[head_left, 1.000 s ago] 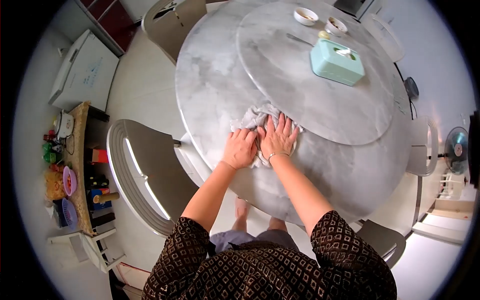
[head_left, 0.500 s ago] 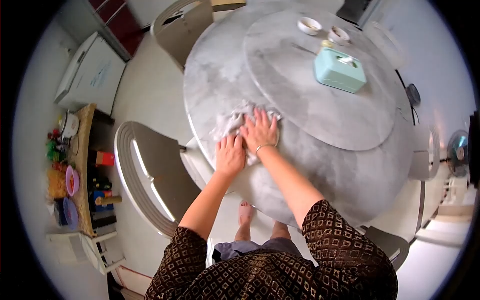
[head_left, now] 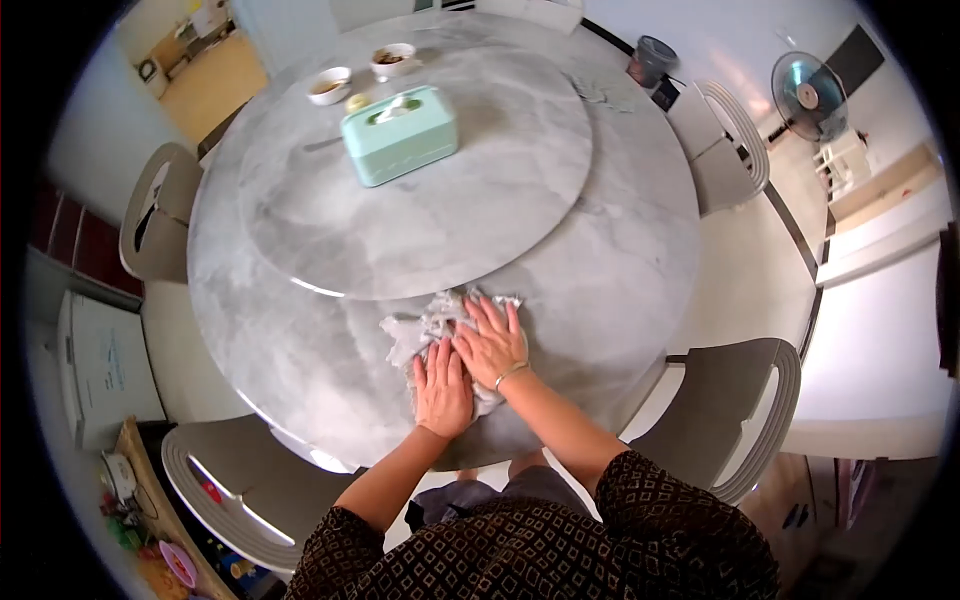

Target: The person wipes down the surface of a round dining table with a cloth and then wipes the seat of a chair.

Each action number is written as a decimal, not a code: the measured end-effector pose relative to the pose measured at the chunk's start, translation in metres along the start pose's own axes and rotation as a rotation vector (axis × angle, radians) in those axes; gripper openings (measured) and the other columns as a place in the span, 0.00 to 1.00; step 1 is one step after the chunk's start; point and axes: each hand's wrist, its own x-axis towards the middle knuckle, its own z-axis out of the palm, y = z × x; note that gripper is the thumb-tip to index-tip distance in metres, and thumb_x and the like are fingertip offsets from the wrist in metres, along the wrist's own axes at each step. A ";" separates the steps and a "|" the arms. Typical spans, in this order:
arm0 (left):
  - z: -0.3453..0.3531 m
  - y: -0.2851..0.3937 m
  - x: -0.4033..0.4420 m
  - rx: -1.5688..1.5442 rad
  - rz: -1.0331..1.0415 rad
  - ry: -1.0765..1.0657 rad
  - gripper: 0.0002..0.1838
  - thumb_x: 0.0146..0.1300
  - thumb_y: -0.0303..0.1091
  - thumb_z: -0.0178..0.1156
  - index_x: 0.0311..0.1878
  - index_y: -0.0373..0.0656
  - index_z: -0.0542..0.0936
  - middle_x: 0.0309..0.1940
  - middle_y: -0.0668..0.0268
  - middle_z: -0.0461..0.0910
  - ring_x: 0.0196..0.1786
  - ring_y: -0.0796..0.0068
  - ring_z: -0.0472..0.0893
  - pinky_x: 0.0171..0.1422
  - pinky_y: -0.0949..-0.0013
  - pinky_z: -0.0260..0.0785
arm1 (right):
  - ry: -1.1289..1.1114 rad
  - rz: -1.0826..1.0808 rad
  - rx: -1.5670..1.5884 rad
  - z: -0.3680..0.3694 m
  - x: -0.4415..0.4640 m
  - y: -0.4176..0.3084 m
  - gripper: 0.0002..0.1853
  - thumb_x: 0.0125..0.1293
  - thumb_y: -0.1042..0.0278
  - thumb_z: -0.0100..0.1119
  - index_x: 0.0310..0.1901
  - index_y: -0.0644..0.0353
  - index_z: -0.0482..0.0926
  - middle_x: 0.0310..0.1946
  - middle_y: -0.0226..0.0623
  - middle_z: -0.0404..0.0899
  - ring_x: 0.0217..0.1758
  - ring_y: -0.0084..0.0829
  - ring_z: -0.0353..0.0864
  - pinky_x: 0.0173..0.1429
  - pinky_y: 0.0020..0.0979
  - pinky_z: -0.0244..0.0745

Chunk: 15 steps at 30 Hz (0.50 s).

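Note:
A crumpled whitish cloth [head_left: 405,338] lies on the grey marbled round table [head_left: 300,370], just in front of the raised round turntable [head_left: 420,240]. My left hand [head_left: 443,392] presses flat on the cloth's near part, its fingers stretched forward. Beside it, my right hand [head_left: 492,345], with a bracelet at the wrist, also lies on the cloth with fingers spread. Neither hand is wrapped round the cloth. On the turntable are a mint green tissue box [head_left: 400,140], two white bowls [head_left: 329,87], a small yellowish item [head_left: 357,102] and a grey utensil [head_left: 322,145].
Chairs stand around the table, one at the near left [head_left: 260,480] and one at the near right [head_left: 700,415]. A fan [head_left: 808,97] and a dark bin [head_left: 652,62] are at the upper right. A side counter [head_left: 150,500] holds several items at the lower left.
The view has swung to the right, so the table and turntable appear further left. Both hands have shifted along the near table edge with the cloth beneath them, still flat on it.

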 end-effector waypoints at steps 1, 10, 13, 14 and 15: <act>0.008 0.011 0.017 0.000 0.014 -0.008 0.25 0.60 0.33 0.51 0.60 0.35 0.64 0.64 0.50 0.60 0.67 0.49 0.59 0.69 0.40 0.41 | -0.056 0.045 -0.025 -0.006 0.009 0.022 0.20 0.66 0.48 0.42 0.53 0.44 0.77 0.64 0.30 0.64 0.69 0.32 0.55 0.71 0.50 0.40; 0.095 0.111 0.174 -0.011 0.283 -0.074 0.30 0.62 0.48 0.49 0.62 0.39 0.66 0.68 0.58 0.57 0.69 0.53 0.56 0.68 0.42 0.44 | 0.003 0.265 -0.154 -0.042 0.078 0.229 0.21 0.66 0.46 0.39 0.58 0.36 0.72 0.66 0.29 0.60 0.72 0.31 0.49 0.72 0.51 0.37; 0.121 0.146 0.223 0.080 0.248 -0.106 0.31 0.64 0.50 0.45 0.65 0.40 0.62 0.69 0.61 0.54 0.71 0.54 0.53 0.70 0.43 0.42 | -0.010 0.302 -0.153 -0.053 0.104 0.286 0.22 0.65 0.45 0.40 0.60 0.33 0.69 0.66 0.29 0.59 0.72 0.30 0.49 0.72 0.50 0.36; 0.126 0.151 0.232 0.081 0.255 -0.116 0.31 0.64 0.50 0.45 0.65 0.40 0.62 0.69 0.61 0.54 0.71 0.54 0.53 0.70 0.43 0.42 | -0.021 0.314 -0.141 -0.056 0.111 0.296 0.22 0.65 0.45 0.41 0.61 0.32 0.68 0.67 0.29 0.59 0.72 0.30 0.48 0.72 0.50 0.35; 0.136 0.161 0.249 0.093 0.253 -0.099 0.31 0.64 0.50 0.44 0.66 0.40 0.61 0.70 0.61 0.53 0.71 0.54 0.53 0.70 0.43 0.42 | -0.046 0.340 -0.140 -0.062 0.121 0.314 0.23 0.64 0.44 0.40 0.61 0.29 0.67 0.67 0.28 0.58 0.72 0.29 0.48 0.72 0.50 0.34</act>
